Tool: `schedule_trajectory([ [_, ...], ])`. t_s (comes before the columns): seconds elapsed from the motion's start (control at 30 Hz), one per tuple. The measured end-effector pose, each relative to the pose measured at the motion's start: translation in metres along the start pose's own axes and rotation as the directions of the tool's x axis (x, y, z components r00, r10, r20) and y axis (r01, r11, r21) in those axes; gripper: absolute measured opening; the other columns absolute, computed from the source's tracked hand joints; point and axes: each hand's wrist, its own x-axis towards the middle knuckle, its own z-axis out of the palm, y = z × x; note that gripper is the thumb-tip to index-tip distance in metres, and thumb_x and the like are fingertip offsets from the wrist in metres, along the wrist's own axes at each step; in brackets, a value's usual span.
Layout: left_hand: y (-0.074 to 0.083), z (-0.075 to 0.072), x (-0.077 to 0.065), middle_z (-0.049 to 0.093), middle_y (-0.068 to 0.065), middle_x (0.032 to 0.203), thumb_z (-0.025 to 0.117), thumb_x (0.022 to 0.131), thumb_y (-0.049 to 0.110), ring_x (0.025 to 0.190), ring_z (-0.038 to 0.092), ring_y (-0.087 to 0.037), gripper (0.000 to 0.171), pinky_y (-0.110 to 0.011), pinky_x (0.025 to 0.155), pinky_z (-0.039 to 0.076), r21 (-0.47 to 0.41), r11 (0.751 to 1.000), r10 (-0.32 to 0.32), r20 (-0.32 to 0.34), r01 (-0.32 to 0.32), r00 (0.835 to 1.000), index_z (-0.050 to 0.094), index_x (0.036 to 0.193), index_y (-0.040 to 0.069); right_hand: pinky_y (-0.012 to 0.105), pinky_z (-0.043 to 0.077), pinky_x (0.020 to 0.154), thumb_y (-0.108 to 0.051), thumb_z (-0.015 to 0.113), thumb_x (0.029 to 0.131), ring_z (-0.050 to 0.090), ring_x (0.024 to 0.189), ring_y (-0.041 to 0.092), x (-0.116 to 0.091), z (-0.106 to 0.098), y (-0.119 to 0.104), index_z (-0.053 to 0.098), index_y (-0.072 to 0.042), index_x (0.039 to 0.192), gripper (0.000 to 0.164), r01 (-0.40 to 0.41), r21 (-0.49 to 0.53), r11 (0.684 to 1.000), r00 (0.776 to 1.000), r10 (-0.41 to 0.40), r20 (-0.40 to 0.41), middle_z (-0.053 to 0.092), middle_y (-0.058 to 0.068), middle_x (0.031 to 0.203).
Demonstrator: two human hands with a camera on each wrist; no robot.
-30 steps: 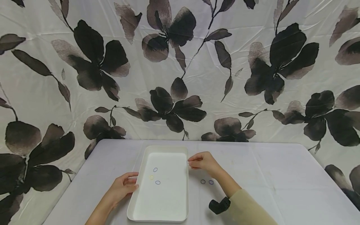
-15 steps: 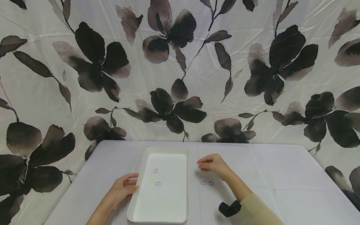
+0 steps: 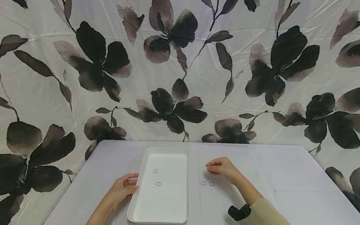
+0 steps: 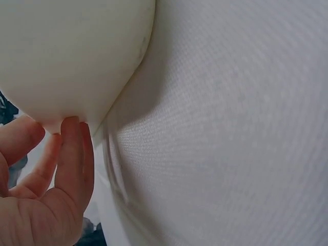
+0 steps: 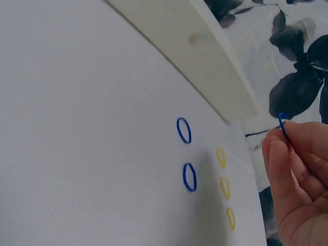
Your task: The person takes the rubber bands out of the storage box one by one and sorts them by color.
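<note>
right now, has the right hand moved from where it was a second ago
Yes. In the head view the right hand, pinching a blue ring, has moved rightward, away from the white tray.

A slightly glossy white fabric backdrop [image 3: 233,18] with large black and grey-brown flowers [image 3: 90,42] hangs behind 1 white-clothed table [image 3: 281,178]. The tabletop's 2 far corners are rounded; soft light picks out the backdrop's creases.

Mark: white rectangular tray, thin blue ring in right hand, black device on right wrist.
White rectangular tray [image 3: 170,190]: head view, bare floor near its middle.
Thin blue ring [image 5: 282,126] in the right hand [image 5: 294,195]: right wrist view, uncovered side of the loop.
Black device [image 3: 240,214]: head view, middle of its body.
</note>
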Motion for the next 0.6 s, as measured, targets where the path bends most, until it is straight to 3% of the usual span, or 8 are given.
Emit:
schedule_trajectory([
  [0.23, 0.001, -0.002, -0.002, 0.059, -0.02, 0.107, 0.063, 0.081, -0.007, 0.089, 0.062, -0.024, 0.055, -0.037, 0.072, 0.053, 0.001, 1.0, 0.007, 0.038, -0.007, 0.999, 0.042, 0.131, -0.009, 0.026, 0.054, 0.071, -0.006, 0.066, 0.085, 0.063, 0.076, 0.01, -0.007, -0.009, 0.008, 0.063, 0.016, 0.1, 0.027, -0.025, -0.026, 0.999, 1.0, 0.025, -0.008, 0.069, 0.015, 0.091],
  [0.6, 0.001, -0.001, -0.002, 0.06, -0.019, 0.107, 0.064, 0.08, -0.007, 0.09, 0.062, -0.025, 0.054, -0.038, 0.072, 0.053, 0.0, 1.0, 0.0, 0.025, 0.0, 1.0, 0.043, 0.13, -0.008, 0.024, 0.052, 0.064, -0.007, 0.068, 0.083, 0.06, 0.067, 0.011, -0.021, -0.017, 0.019, 0.065, 0.013, 0.098, 0.025, -0.072, -0.079, 0.994, 0.997, 0.073, 0.005, 0.068, 0.006, 0.08],
])
